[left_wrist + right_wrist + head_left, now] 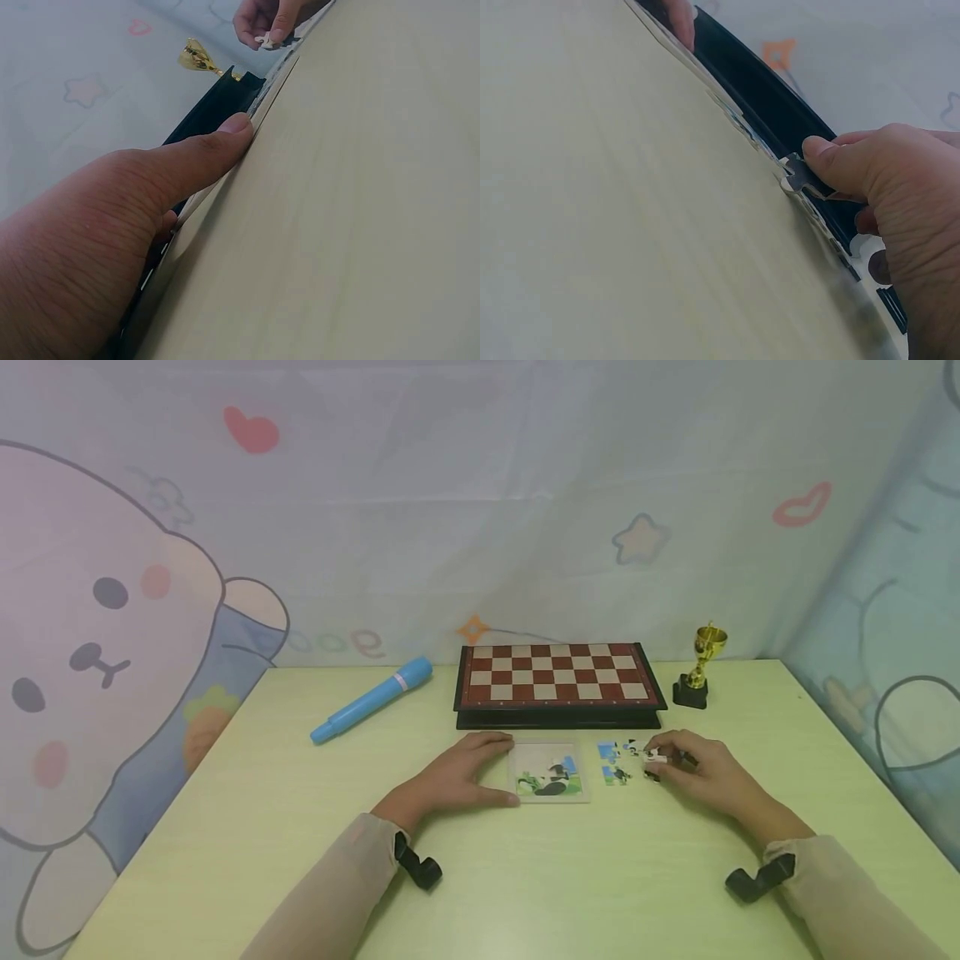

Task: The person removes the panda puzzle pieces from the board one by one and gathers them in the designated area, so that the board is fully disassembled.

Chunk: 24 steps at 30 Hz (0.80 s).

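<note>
A square jigsaw puzzle tray [551,802] lies on the table, with a panda picture partly filled in along its lower and right parts. My left hand [457,774] holds the tray by its left side, thumb at the near corner and fingers at the far corner. In the left wrist view the thumb [236,126] presses on the tray's edge. Just right of the tray lie several loose puzzle pieces [617,775]. Over their right end, my right hand [701,766] pinches a puzzle piece [801,174] between thumb and fingers. Some pieces under that hand are partly hidden.
Behind the tray lies a folded chessboard box [558,718]. A small gold trophy cup [705,647] on a black base stands to its right. At the left lies a blue marker-shaped stick [371,702]. A printed cloth backdrop [450,527] hangs behind the table.
</note>
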Motion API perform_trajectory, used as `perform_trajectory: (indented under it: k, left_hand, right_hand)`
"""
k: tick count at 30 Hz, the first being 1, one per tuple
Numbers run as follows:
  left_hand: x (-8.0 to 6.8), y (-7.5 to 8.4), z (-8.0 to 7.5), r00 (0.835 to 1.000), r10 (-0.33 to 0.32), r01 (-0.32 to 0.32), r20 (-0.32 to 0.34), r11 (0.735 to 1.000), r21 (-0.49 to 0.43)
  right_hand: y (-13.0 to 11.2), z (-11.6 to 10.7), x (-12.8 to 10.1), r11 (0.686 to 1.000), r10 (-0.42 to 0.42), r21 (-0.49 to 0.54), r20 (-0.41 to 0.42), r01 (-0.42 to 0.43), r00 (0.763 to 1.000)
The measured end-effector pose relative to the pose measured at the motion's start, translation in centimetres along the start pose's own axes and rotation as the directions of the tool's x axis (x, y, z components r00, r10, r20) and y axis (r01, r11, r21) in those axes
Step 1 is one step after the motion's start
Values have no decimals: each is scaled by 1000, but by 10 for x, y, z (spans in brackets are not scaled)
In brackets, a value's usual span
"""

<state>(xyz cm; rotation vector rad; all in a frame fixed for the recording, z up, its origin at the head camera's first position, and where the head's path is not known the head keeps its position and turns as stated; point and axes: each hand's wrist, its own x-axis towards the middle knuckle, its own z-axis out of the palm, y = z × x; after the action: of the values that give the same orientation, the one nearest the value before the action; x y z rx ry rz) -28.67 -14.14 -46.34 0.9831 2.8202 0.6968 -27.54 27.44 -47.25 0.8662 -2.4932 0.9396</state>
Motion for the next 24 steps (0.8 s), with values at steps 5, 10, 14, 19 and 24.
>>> perform_trajectory:
  k: [5,10,14,19,24]
  left_hand:
    - [0,1,0,1000,-5,5,6,1000,4]
    - [0,1,-1,1000,-8,8,7,1000,4]
    - [0,1,-1,1000,-13,13,11,1000,3]
    - [-1,1,-2,1000,-13,13,11,1000,-7]
    - [0,3,-2,1000,-13,13,16,1000,-2]
  right_hand:
    - [3,1,0,1000,-11,13,28,11,1000]
    - [5,3,0,999,-36,-10,51,36,998]
    - [5,3,3,997,-73,-34,52,75,996]
    - [5,2,5,994,-94,-49,51,97,994]
    - [4,2,5,993,-96,-60,54,99,994]
